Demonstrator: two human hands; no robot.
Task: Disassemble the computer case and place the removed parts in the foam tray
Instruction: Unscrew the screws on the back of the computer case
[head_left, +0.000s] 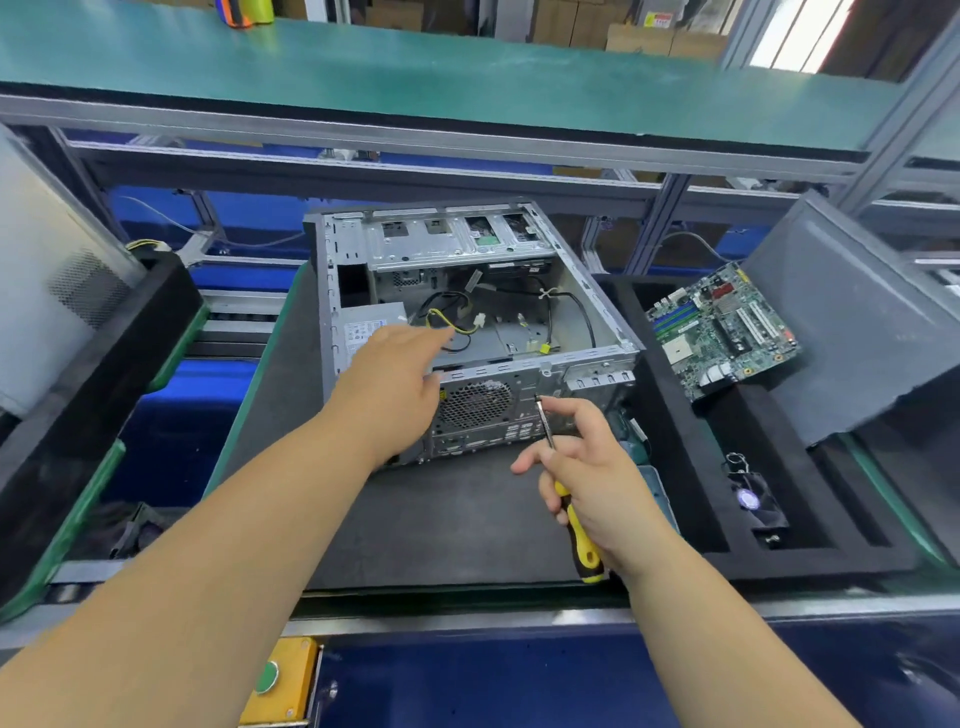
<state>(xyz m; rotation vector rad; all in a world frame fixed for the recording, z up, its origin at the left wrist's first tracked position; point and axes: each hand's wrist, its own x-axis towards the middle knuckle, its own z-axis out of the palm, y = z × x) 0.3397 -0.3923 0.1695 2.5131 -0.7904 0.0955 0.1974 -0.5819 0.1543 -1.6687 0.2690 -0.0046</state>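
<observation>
Right hand fingers clench a screwdriver at 5 o'clock; left hand, fingers released, reaches into the computer case at center. Its power supply looks heavy and rigid: grip the housing, not cables. Foam tray lies at 3 o'clock.

Bare matt metal computer case sits by rough black foam tray.

Both bare forearms stretch forward, left one angled inward. The left hand lies flat, palm down, fingers straight and together, reaching over the near wall of the computer case. The right hand, just before that wall, curls round a screwdriver, index finger extended.
</observation>
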